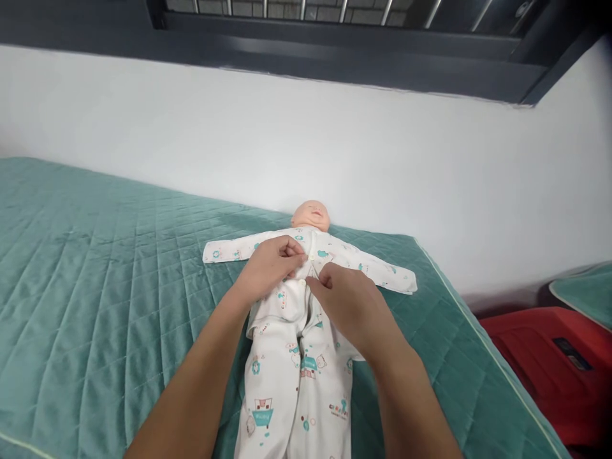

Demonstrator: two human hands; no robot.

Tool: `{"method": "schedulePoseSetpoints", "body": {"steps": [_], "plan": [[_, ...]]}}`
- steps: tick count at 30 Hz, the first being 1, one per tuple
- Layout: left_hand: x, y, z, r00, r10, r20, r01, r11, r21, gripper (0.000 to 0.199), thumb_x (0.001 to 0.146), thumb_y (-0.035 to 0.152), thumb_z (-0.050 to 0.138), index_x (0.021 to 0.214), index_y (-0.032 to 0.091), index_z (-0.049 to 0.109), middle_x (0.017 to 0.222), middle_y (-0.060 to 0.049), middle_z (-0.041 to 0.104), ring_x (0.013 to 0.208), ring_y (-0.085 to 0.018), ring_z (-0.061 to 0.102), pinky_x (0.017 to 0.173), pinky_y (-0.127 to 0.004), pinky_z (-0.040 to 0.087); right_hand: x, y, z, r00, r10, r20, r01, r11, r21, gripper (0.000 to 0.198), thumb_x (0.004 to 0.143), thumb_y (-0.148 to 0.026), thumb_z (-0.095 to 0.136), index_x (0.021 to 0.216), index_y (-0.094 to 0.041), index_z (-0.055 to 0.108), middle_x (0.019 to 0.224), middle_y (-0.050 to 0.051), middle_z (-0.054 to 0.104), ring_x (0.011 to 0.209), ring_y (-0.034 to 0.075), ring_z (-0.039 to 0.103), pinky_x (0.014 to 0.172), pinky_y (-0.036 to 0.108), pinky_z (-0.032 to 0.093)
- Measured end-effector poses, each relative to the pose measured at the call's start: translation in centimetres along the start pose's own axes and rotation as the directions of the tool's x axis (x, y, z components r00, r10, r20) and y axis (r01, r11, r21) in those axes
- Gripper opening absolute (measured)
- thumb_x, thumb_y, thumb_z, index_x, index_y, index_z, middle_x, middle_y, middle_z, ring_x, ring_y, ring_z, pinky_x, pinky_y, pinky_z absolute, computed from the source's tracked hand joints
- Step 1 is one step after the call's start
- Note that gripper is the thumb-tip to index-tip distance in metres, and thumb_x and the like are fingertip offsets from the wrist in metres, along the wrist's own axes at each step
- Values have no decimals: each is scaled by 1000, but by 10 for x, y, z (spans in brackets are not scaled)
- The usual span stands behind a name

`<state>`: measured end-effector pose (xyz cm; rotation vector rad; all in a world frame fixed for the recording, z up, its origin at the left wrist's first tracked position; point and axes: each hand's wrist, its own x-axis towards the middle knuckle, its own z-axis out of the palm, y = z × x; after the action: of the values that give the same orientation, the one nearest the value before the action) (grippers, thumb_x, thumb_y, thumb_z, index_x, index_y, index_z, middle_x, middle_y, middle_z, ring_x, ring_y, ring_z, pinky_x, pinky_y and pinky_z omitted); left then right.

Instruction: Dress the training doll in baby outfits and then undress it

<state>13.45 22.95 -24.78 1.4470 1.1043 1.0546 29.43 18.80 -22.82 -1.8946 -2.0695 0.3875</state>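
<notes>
A baby doll (310,215) lies on its back, dressed in a white printed baby shirt (291,303) and matching trousers (273,376). The shirt's sleeves are spread out to both sides. My left hand (275,264) pinches the shirt's front edge at the chest, close to a small button (312,257). Just below and to the right, my right hand (347,299) pinches the other front edge, near a lower button (303,282). Below my hands the shirt front hangs apart. My fingers partly hide the cloth they grip.
Under the doll is a green quilted cover (119,287). A white wall (287,140) rises behind it, below a dark window frame (335,51) with bars. A red plastic object (540,357) stands beyond the right edge.
</notes>
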Motion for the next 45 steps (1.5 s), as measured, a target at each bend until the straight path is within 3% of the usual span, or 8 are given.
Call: {"method": "schedulePoseSetpoints", "body": {"steps": [4, 10, 15, 23, 28, 34, 39, 45], "plan": [[-5, 5, -8, 996, 21, 82, -29, 994, 106, 17, 81, 34, 62, 78, 18, 65, 68, 1, 60, 59, -10, 52, 55, -21, 39, 7, 14, -6, 998, -42, 49, 29, 969, 246, 43, 86, -43, 54, 56, -21, 34, 53, -1, 45, 50, 12, 32, 50, 30, 21], [-11, 9, -20, 947, 33, 320, -129, 950, 283, 18, 77, 35, 68, 85, 20, 72, 77, -2, 67, 69, -14, 58, 58, -22, 42, 15, 30, -11, 981, -36, 191, -73, 842, 535, 45, 83, -54, 59, 56, -20, 47, 55, -2, 49, 50, 11, 36, 50, 28, 25], [-13, 10, -22, 940, 51, 336, -150, 950, 274, 9, 76, 27, 66, 74, 20, 70, 72, -1, 67, 66, -13, 58, 58, -22, 43, 16, 35, -9, 980, -67, 189, -71, 768, 637, 47, 81, -57, 63, 56, -20, 46, 54, -2, 48, 50, 10, 36, 50, 26, 24], [-13, 11, -17, 939, 31, 342, -47, 998, 37, 15, 77, 32, 71, 82, 18, 71, 72, -3, 67, 63, -13, 60, 59, -24, 50, 16, 33, -4, 965, -139, 222, -69, 685, 725, 46, 81, -59, 62, 61, -19, 56, 53, -2, 51, 51, 11, 39, 51, 25, 27], [-12, 5, -14, 931, 20, 365, 1, 998, -57, 11, 76, 27, 73, 82, 18, 71, 74, -2, 69, 65, -12, 63, 64, -25, 53, 17, 27, -1, 974, -143, 174, -45, 632, 774, 44, 83, -58, 62, 64, -19, 57, 53, -2, 53, 51, 10, 41, 50, 24, 29], [-10, 2, -18, 919, 24, 393, 18, 995, -103, 11, 79, 24, 72, 86, 17, 72, 73, -3, 69, 65, -12, 63, 64, -25, 53, 17, 23, 0, 973, -134, 186, -43, 690, 723, 45, 85, -55, 60, 59, -19, 55, 49, 0, 56, 48, 11, 49, 51, 25, 34], [-9, 1, -18, 921, 21, 388, 29, 992, -123, 13, 78, 27, 74, 81, 15, 70, 72, -3, 68, 66, -12, 63, 63, -24, 53, 16, 21, -1, 966, -140, 215, -69, 666, 743, 41, 87, -49, 58, 61, -18, 58, 52, 2, 62, 48, 12, 54, 50, 23, 39], [-7, -1, -17, 927, -20, 375, 35, 999, -32, 16, 76, 29, 76, 77, 15, 70, 71, -3, 68, 65, -11, 63, 62, -23, 53, 16, 20, 1, 965, -118, 232, -103, 646, 756, 37, 88, -43, 60, 63, -17, 59, 56, 3, 64, 49, 11, 58, 48, 20, 42]]}}
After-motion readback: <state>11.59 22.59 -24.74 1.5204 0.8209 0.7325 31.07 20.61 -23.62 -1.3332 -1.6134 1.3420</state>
